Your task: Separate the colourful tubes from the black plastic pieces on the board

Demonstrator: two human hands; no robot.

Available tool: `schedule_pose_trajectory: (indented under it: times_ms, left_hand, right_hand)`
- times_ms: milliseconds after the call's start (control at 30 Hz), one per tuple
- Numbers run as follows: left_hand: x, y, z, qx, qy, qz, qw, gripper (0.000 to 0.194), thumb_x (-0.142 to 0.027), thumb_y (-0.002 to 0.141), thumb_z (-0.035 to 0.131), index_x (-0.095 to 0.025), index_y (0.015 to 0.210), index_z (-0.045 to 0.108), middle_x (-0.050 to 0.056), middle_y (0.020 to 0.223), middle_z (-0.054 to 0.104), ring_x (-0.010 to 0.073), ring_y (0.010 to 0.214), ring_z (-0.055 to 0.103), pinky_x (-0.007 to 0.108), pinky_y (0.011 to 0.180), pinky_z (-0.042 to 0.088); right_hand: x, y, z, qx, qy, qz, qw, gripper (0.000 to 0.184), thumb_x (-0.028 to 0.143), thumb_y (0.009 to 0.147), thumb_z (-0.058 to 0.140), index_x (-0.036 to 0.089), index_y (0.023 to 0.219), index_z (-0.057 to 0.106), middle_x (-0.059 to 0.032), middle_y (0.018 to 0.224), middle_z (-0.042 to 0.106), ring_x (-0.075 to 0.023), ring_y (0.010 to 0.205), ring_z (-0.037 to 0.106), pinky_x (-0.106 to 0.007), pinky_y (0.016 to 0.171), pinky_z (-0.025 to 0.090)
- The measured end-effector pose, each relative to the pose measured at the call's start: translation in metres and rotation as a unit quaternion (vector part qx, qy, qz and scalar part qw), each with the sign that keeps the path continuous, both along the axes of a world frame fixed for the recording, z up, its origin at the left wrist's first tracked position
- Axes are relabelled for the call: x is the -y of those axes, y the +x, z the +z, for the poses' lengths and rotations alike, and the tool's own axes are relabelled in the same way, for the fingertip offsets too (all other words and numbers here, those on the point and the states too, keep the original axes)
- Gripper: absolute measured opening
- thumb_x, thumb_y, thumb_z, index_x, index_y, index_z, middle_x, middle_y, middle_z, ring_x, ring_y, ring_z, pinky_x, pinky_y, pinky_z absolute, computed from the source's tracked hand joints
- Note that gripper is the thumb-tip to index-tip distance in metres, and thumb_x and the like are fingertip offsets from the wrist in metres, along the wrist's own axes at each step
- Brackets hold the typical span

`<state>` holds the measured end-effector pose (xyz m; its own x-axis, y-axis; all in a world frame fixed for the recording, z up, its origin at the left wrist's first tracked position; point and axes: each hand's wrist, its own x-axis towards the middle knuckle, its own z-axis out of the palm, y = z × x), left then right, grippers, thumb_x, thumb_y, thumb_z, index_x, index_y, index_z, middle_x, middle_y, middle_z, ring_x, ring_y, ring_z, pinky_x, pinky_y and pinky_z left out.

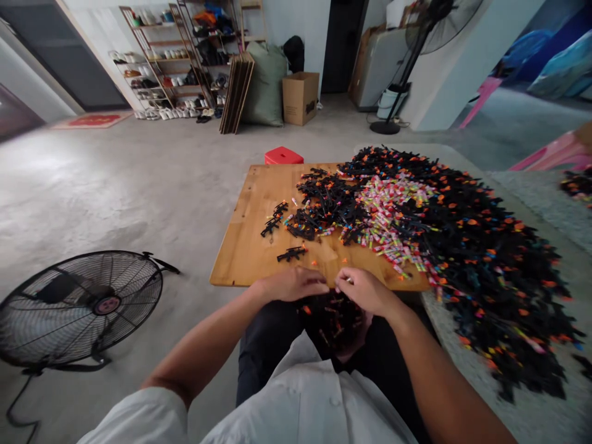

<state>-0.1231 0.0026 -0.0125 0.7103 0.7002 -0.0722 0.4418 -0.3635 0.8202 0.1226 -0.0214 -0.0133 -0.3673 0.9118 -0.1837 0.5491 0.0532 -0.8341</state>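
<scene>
My left hand [296, 283] and my right hand [365, 290] meet at the near edge of a wooden board [245, 246], fingers curled and pinched together over something too small to make out. Below them, in my lap, lies a heap of small black toy pieces with orange bits [335, 320]. On the board ahead lie single black toy guns [291, 253] and a big pile of black and orange pieces [485, 246] with a patch of pink and coloured small tubes [393, 216] in it.
A floor fan [81, 305] stands at my left on the concrete floor. A red stool [283, 155] sits behind the board. Further back are a cardboard box [300, 97], shoe racks [171, 61] and a standing fan [407, 61]. The pile spills onto a grey mat [531, 407] at right.
</scene>
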Motion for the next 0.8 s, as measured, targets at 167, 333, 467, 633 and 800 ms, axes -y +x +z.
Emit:
schedule_pose_trajectory:
  times_ms: [167, 333, 467, 633, 800]
  left_hand:
    - [-0.040, -0.021, -0.021, -0.093, 0.116, 0.224, 0.963, 0.028, -0.042, 0.099, 0.062, -0.020, 0.109, 0.074, 0.011, 0.108, 0.072, 0.0256, 0.110, 0.063, 0.035, 0.101, 0.047]
    - [-0.060, -0.027, -0.043, -0.166, 0.135, 0.225, 0.951, 0.024, -0.038, 0.088, 0.075, -0.018, 0.101, 0.071, 0.011, 0.105, 0.067, 0.0265, 0.107, 0.061, 0.037, 0.102, 0.045]
    - [-0.067, -0.029, -0.054, -0.189, 0.117, 0.240, 0.945, 0.025, -0.038, 0.084, 0.079, -0.017, 0.087, 0.063, 0.009, 0.092, 0.066, 0.0246, 0.092, 0.061, 0.035, 0.088, 0.047]
    - [-0.062, -0.027, -0.055, -0.065, 0.032, 0.346, 0.935, 0.019, -0.027, 0.088, 0.069, -0.019, 0.081, 0.052, 0.000, 0.073, 0.057, 0.0145, 0.070, 0.054, 0.026, 0.067, 0.043]
    - [-0.053, -0.023, -0.038, 0.275, -0.226, 0.464, 0.811, 0.024, -0.036, 0.088, 0.069, -0.019, 0.085, 0.051, -0.004, 0.066, 0.055, 0.0073, 0.051, 0.046, 0.017, 0.047, 0.032]
  right_hand:
    - [0.001, 0.028, -0.018, 0.085, -0.114, 0.066, 0.988, 0.029, 0.048, 0.091, 0.069, 0.021, 0.080, 0.070, -0.0008, 0.058, 0.068, -0.0146, 0.045, 0.055, -0.023, 0.045, 0.034]
    - [-0.045, 0.028, -0.014, 0.240, 0.082, -0.056, 0.966, 0.032, 0.039, 0.100, 0.055, 0.020, 0.081, 0.072, -0.0080, 0.079, 0.077, -0.0201, 0.073, 0.069, -0.026, 0.063, 0.042]
    - [-0.090, 0.002, -0.011, 0.326, 0.108, -0.159, 0.926, 0.032, 0.030, 0.104, 0.047, 0.020, 0.111, 0.077, -0.0130, 0.108, 0.080, -0.0241, 0.100, 0.073, -0.029, 0.082, 0.046]
    - [-0.124, -0.031, -0.019, 0.361, 0.063, -0.201, 0.909, 0.040, 0.032, 0.103, 0.050, 0.007, 0.112, 0.079, -0.0281, 0.114, 0.076, -0.0336, 0.108, 0.073, -0.037, 0.089, 0.050]
    - [-0.141, -0.034, -0.019, 0.367, 0.020, -0.218, 0.904, 0.035, 0.027, 0.098, 0.057, 0.005, 0.113, 0.079, -0.0293, 0.115, 0.076, -0.0346, 0.110, 0.074, -0.039, 0.091, 0.052]
